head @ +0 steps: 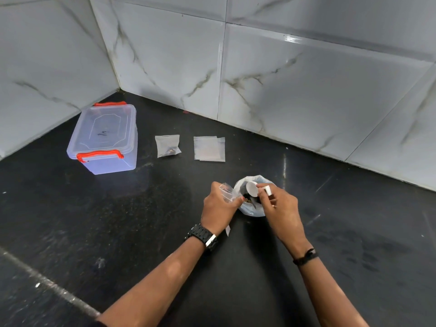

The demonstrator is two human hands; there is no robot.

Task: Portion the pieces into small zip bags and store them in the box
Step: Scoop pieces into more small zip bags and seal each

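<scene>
My left hand [218,207] grips a small clear zip bag [227,190] beside a larger open plastic bag [256,210] of dark pieces [250,198] on the black counter. My right hand [280,208] holds a white scoop [253,188] by its handle, tipped over the mouth of the large bag. A filled small zip bag [168,146] with dark pieces lies farther back. To its right lie empty zip bags [209,148] in a flat stack. The clear storage box [105,138] with orange latches stands at the back left, its lid on.
The black counter [118,220] runs to a corner of marble-patterned wall tiles [283,86] at the back and left. A pale seam crosses the counter at the lower left. A black watch is on my left wrist, a dark band on my right.
</scene>
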